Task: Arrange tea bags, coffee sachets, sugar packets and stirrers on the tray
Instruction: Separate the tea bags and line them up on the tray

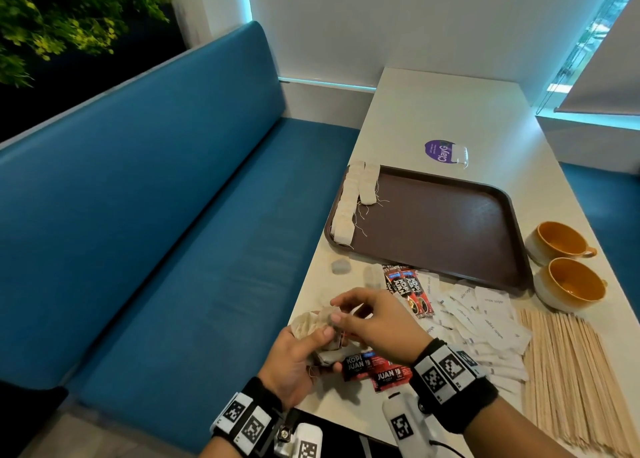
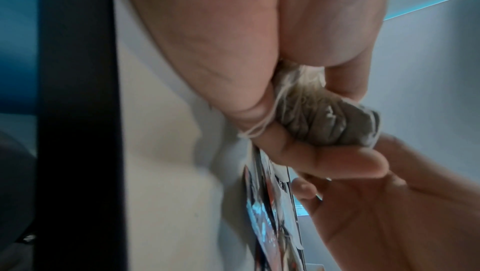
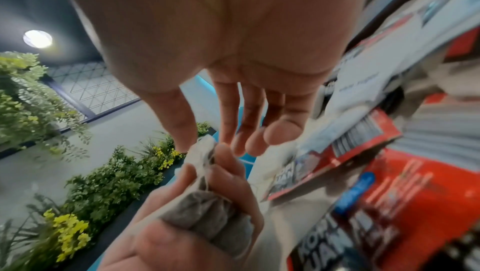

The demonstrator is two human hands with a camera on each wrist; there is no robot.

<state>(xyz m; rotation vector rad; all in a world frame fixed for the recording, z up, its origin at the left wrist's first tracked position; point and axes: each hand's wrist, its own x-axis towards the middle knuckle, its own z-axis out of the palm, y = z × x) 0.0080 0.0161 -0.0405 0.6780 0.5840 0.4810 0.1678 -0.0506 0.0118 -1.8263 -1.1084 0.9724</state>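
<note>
At the table's near left edge my left hand [image 1: 322,340] grips a bundle of tea bags [image 2: 311,115], strings hanging loose. My right hand [image 1: 334,314] pinches the top of one tea bag [image 3: 200,158] in that bundle between thumb and forefinger. The brown tray [image 1: 443,222] lies farther back, with rows of tea bags [image 1: 349,204] along its left side. Red coffee sachets [image 1: 408,291] lie on the table before the tray, and more sachets [image 1: 374,367] lie under my hands. To their right lie white sugar packets [image 1: 485,322], then wooden stirrers [image 1: 568,371].
Two orange-lined cups [image 1: 561,239] [image 1: 571,284] stand right of the tray. A loose tea bag [image 1: 339,266] lies by the tray's near left corner. A purple sticker [image 1: 441,151] marks the table behind the tray. A blue bench [image 1: 173,232] runs along the left.
</note>
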